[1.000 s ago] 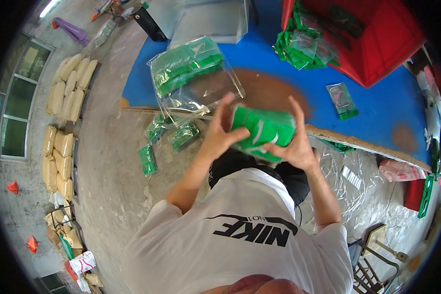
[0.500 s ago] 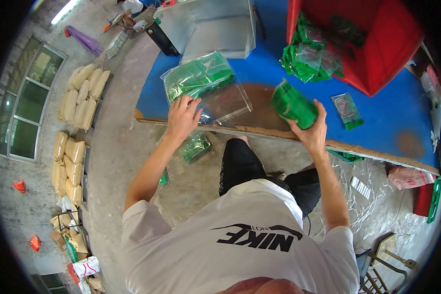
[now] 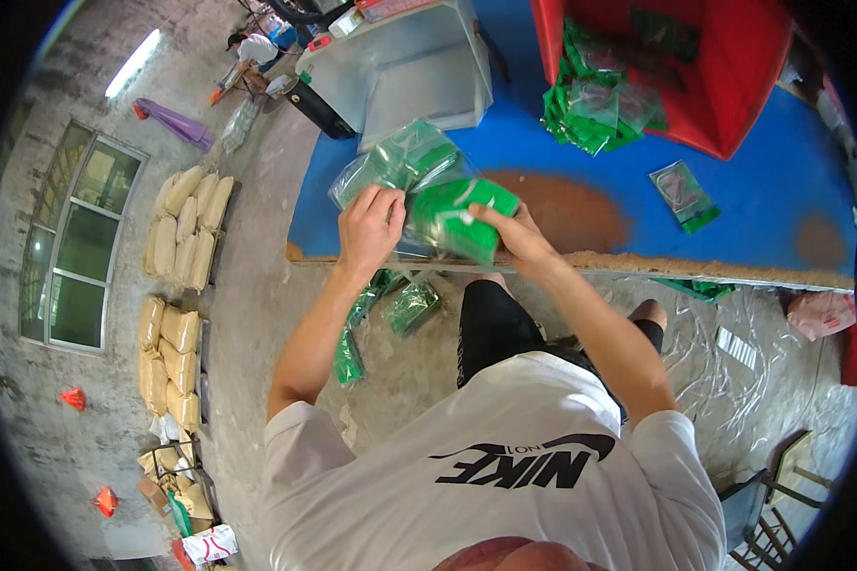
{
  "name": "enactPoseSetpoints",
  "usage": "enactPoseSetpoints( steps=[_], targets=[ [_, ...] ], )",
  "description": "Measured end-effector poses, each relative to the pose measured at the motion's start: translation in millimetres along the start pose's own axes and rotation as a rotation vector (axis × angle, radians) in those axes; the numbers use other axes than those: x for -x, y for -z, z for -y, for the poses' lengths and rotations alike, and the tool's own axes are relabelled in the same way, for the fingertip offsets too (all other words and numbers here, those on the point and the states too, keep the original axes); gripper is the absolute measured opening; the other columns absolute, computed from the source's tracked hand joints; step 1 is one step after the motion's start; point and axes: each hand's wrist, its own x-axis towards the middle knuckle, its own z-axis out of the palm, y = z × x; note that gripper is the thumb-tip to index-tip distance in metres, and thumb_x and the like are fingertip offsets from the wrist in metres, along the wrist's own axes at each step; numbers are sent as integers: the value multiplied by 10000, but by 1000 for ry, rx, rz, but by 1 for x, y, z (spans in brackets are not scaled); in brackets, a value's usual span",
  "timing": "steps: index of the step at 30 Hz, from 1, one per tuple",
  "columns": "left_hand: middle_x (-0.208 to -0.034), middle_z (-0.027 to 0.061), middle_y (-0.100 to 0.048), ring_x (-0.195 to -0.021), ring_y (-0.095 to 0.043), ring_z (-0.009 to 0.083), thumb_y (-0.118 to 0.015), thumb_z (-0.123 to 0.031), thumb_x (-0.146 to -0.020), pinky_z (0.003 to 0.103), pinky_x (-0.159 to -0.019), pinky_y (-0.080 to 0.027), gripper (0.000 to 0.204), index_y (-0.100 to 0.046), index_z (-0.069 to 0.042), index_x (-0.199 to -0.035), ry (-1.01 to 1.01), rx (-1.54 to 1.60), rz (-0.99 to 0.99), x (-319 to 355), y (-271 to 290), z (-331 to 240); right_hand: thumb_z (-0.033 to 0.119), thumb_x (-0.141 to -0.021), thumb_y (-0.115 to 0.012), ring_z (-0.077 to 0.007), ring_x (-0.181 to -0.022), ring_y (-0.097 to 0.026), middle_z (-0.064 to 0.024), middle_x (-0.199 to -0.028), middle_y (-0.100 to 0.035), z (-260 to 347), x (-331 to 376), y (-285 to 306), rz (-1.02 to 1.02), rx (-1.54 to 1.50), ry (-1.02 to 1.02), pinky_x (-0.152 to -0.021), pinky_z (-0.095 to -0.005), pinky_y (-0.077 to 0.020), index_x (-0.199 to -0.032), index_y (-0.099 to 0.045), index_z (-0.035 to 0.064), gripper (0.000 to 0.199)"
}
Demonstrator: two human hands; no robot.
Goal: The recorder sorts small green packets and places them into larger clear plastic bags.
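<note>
My left hand point(image 3: 371, 228) is closed on the near edge of a clear plastic bag point(image 3: 352, 176) at the table's front edge. Green packets show inside the bag. A stack of flat green packets point(image 3: 452, 214) is gripped in my right hand point(image 3: 519, 233), thumb on top and the other fingers mostly hidden behind. The stack lies against the bag's right part; whether it is inside the opening I cannot tell. Further right, a single packet with a clear window and green end point(image 3: 684, 195) lies on the blue tabletop point(image 3: 514, 119).
A tipped red bin point(image 3: 747, 86) with loose green packets point(image 3: 590, 105) stands at the back right. A translucent plastic box point(image 3: 419, 86) and black bottle point(image 3: 317, 107) stand at the back left. Filled bags point(image 3: 412, 306) lie on the floor below. Another person point(image 3: 255, 48) sits far off.
My right hand has carried the green stack leftward to the bag. My left hand has closed on the bag's edge, and the bag is now lifted and bunched up.
</note>
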Motion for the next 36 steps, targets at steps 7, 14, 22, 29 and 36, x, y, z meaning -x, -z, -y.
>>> enactPoseSetpoints(
  steps=[7,14,22,29,36],
  targets=[
    [-772,52,-628,-650,-653,214,-721,-37,-751,325,-578,-529,100,-654,-85,-806,144,87,17,-23,-5,-60,288,-722,-864,-223,-1137,-562,-169,-1248,-532,-44,-40,-25,-257,-31,179,-951,-354,-495,-1365,-287,-36,923],
    [-897,61,-698,-817,-672,149,-764,-178,-828,302,-701,-535,215,-699,-71,-1003,348,524,-53,-25,-32,-98,359,-900,-694,-224,-1130,-605,-96,-1312,-572,-14,-90,45,170,143,-114,-946,-413,-520,-1416,-431,91,638],
    [-1455,94,-479,-1288,-489,192,-593,-361,-976,340,-1104,-369,666,-344,-28,-1496,1180,1549,408,25,-67,115,448,-775,-807,-290,-1116,-627,-169,-1259,-587,21,-69,-4,-223,417,-52,-806,-465,-597,-1346,-408,-57,860],
    [-1565,80,-346,-1460,-273,192,-554,-307,-992,342,-1196,-211,633,-329,-22,-1510,1045,1676,393,26,-60,77,549,-916,-598,-293,-1168,-579,-219,-1370,-491,-22,-74,38,-247,783,255,-745,-388,-590,-1439,-310,-84,871],
    [-1636,99,-161,-1511,-108,205,-567,-332,-976,337,-1212,-95,747,-208,-8,-1545,798,1508,439,21,-67,59,397,-943,-655,-257,-876,-664,-206,-1154,-632,-5,-29,35,-201,421,158,-674,-337,-577,-1491,-205,-43,835]
  ],
)
